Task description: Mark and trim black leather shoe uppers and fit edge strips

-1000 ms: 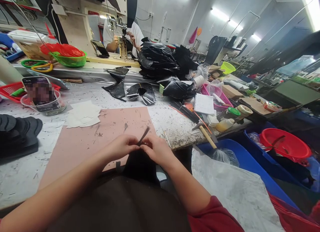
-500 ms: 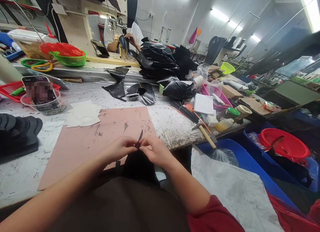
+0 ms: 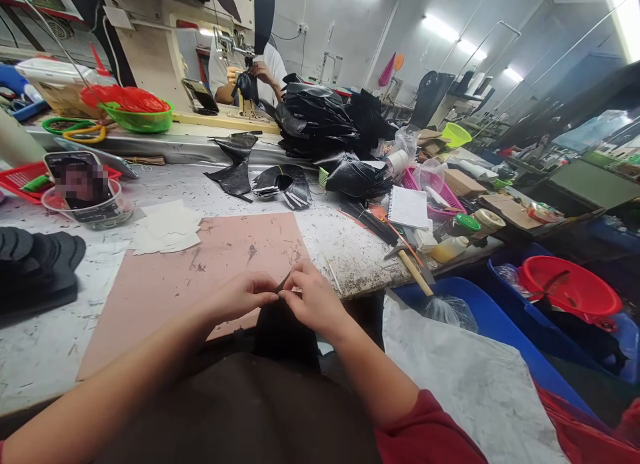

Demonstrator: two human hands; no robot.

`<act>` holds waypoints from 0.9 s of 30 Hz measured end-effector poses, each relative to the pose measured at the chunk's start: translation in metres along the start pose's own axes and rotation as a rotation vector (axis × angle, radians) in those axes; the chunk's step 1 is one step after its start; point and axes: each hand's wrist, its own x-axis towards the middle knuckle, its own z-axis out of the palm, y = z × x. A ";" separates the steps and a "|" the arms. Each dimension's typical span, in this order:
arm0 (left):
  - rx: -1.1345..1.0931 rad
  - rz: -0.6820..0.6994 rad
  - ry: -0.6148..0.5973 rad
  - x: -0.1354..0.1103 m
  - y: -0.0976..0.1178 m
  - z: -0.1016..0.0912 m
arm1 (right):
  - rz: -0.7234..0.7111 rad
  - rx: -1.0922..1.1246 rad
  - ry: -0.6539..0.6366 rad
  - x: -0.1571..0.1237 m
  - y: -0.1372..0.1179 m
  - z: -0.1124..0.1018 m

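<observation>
Close together at the near edge of the worktable, my left hand (image 3: 249, 295) and my right hand (image 3: 314, 300) pinch the upper edge of a black leather-like piece (image 3: 286, 331). The piece hangs down from my fingertips in front of my dark apron. Its narrow dark tip pokes up a little between the fingers; the pinched part is mostly covered. Behind my hands lies a flat pink board (image 3: 240, 251). White paper pieces (image 3: 167, 231) rest across its far left corner.
Dark cut pieces are stacked at left (image 3: 37, 271) and in a tall black pile (image 3: 320, 117) at the back. A hammer (image 3: 415, 274) lies near the right edge. Past that edge stand a blue bin (image 3: 475, 294) and a red basin (image 3: 570, 287). A person works at the sewing machine (image 3: 145, 44).
My right fingers have curled over the dark tip, so less of it sticks up. The hanging black piece has shifted slightly right. At the machine, the other person's piece has turned.
</observation>
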 end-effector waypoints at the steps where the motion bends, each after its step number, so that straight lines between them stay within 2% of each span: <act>1: 0.016 -0.014 0.005 0.000 0.001 0.000 | -0.006 -0.007 -0.019 0.000 0.000 -0.001; 5: 0.105 -0.044 -0.004 0.000 0.003 0.002 | -0.005 -0.023 -0.092 0.000 0.002 0.000; 12: 0.070 0.000 -0.021 0.001 -0.001 0.000 | 0.042 -0.153 -0.009 0.000 0.000 0.007; 16: 0.006 0.016 -0.008 0.000 -0.001 0.000 | 0.072 -0.023 0.051 -0.001 -0.001 0.012; 19: 0.064 -0.006 0.056 -0.004 0.001 0.003 | 0.100 0.008 0.187 -0.003 -0.003 0.022; 23: 0.205 -0.006 0.168 -0.010 0.007 0.004 | -0.023 -0.131 0.356 -0.004 -0.006 0.031; 25: 0.214 0.022 0.225 -0.016 0.010 0.001 | -0.035 -0.123 0.385 -0.005 -0.007 0.025; 27: 0.179 0.049 0.308 -0.023 0.012 -0.006 | 0.030 -0.058 0.312 -0.005 -0.008 0.012</act>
